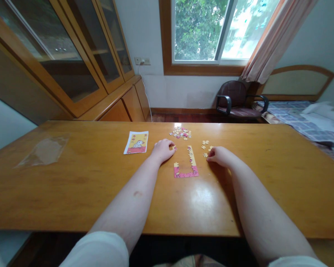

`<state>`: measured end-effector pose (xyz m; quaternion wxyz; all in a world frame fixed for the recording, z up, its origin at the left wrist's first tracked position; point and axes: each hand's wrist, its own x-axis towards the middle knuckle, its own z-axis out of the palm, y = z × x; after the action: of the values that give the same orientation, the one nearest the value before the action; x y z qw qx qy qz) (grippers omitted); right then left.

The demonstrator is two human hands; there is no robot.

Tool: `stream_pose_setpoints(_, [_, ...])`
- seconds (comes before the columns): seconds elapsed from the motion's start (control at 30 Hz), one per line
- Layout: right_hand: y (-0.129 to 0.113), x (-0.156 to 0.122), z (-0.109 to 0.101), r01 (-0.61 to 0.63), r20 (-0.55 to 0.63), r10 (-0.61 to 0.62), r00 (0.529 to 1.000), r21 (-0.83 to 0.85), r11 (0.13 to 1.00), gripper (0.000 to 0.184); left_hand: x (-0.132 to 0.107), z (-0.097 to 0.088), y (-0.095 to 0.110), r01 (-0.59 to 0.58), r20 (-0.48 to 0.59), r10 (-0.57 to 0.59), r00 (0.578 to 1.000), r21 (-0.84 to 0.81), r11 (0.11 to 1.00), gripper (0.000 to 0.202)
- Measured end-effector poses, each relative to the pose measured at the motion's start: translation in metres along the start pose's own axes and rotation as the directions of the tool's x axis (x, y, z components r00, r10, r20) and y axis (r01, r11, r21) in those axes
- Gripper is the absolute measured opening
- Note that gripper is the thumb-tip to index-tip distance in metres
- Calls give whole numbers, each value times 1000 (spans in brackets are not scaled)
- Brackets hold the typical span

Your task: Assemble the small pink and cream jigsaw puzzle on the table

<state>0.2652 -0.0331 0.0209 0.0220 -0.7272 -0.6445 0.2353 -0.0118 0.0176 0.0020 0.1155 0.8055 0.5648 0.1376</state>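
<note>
A partly joined jigsaw border, pink along the bottom and yellow up its right side, lies on the wooden table between my hands. My left hand rests curled just left of it, fingertips pinched on a small puzzle piece. My right hand lies right of the border, fingers closed down on a loose piece near a few scattered yellow pieces. A heap of loose pieces sits behind the border. The reference picture card lies left of my left hand.
A clear plastic bag lies at the table's far left. Wooden cabinets with glass doors stand along the left wall. A dark armchair stands under the window, and a bed is at the right.
</note>
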Motion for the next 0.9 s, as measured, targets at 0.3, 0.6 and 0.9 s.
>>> stream_pose_setpoints(0.3, [7, 5, 4, 24, 7, -24, 1000, 71, 997, 11, 0, -2, 0, -4, -3, 4, 1000, -3, 1000, 30])
stream_pose_setpoints(0.6, [8, 7, 9, 35, 5, -39, 999, 343, 939, 15, 0, -1, 0, -2, -7, 2, 1000, -16, 1000, 30])
stream_pose_setpoints(0.9, [3, 7, 7, 79, -12, -90, 996, 604, 793, 11, 1, 3, -4, -14, -19, 13, 1000, -22, 1000, 29])
